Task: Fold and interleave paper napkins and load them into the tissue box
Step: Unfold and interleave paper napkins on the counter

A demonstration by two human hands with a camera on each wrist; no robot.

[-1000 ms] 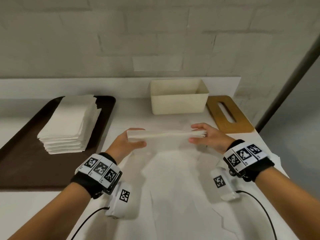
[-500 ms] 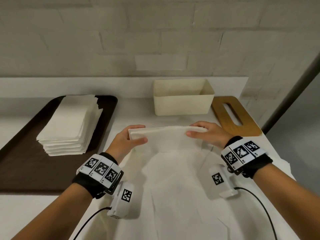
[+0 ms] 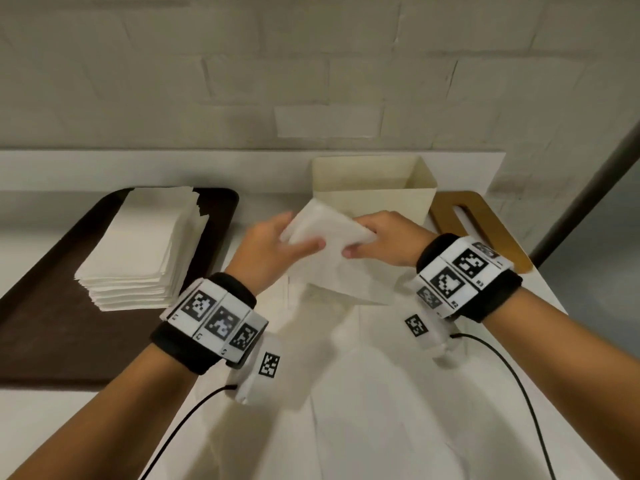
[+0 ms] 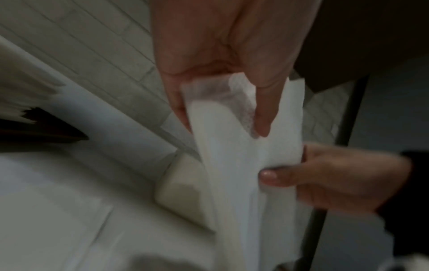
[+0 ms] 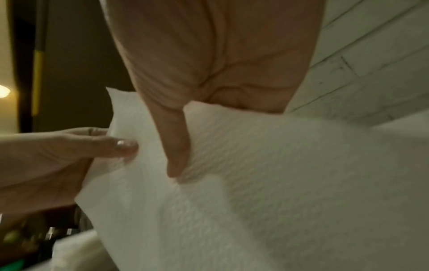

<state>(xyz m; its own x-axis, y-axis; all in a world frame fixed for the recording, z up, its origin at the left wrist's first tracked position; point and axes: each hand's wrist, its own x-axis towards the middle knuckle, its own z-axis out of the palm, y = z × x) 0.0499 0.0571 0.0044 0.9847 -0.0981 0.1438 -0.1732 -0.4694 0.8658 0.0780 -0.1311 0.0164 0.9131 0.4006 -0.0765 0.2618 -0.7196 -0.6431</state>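
A bundle of folded white napkins (image 3: 329, 233) is held in the air just in front of the cream tissue box (image 3: 374, 199). My left hand (image 3: 273, 247) pinches its left end, thumb on top (image 4: 262, 117). My right hand (image 3: 384, 242) pinches the right end, thumb pressed into the paper (image 5: 176, 155). A loose flap of the napkins (image 3: 346, 282) hangs below the hands toward the table. The box is open at the top and its inside looks empty where it shows.
A dark brown tray (image 3: 52, 306) at the left holds a stack of flat napkins (image 3: 145, 247). A wooden lid with a slot (image 3: 474, 223) lies right of the box. White paper sheets (image 3: 363, 393) cover the table in front. A brick wall stands behind.
Both hands have lifted the napkin bundle off the table and carried it toward the box. The hands have come closer together and the bundle has tilted, with a flap now hanging down.
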